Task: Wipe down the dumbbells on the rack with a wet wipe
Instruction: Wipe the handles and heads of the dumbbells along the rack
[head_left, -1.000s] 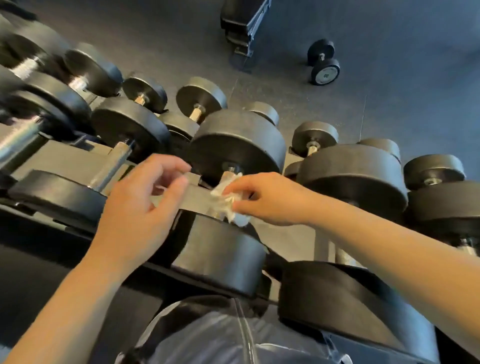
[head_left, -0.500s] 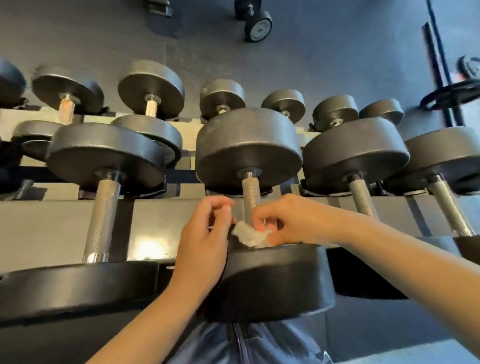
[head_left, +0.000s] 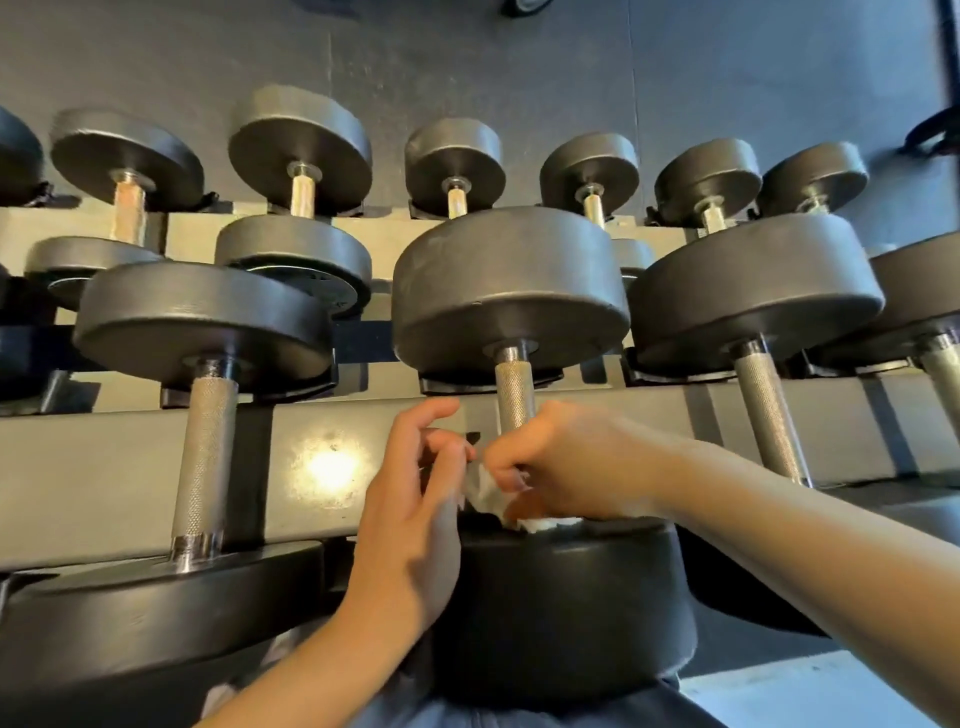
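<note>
I look down over the dumbbell rack (head_left: 130, 467), its pale beam running across the view. My right hand (head_left: 576, 462) is curled around a crumpled white wet wipe (head_left: 491, 496), pinching it low on the knurled handle (head_left: 514, 395) of the middle dumbbell (head_left: 511, 291), right where the handle meets the near weight head (head_left: 566, 603). The wipe is bunched between my fingers and spills onto the top face of that near head, touching it. My fist hides the lower part of the handle, so I cannot tell how far the wipe wraps around it.

My left hand (head_left: 410, 519) sits just beside the right, on the left of the same handle. Its fingers are loosely bent, with the index finger raised toward the rack beam and the fingertips close to the wipe. I cannot tell whether they actually touch it; the hand grips nothing that I can see.

To the left, another dumbbell (head_left: 205, 322) rests on the same tier with its bare knurled handle in full view. To the right, a third large dumbbell (head_left: 753, 291) lies on the tier, and my right forearm crosses in front of its near end. Behind them, a farther tier carries a row of smaller dumbbells (head_left: 454, 161), set side by side. Beyond the rack is dark floor (head_left: 519, 62).
</note>
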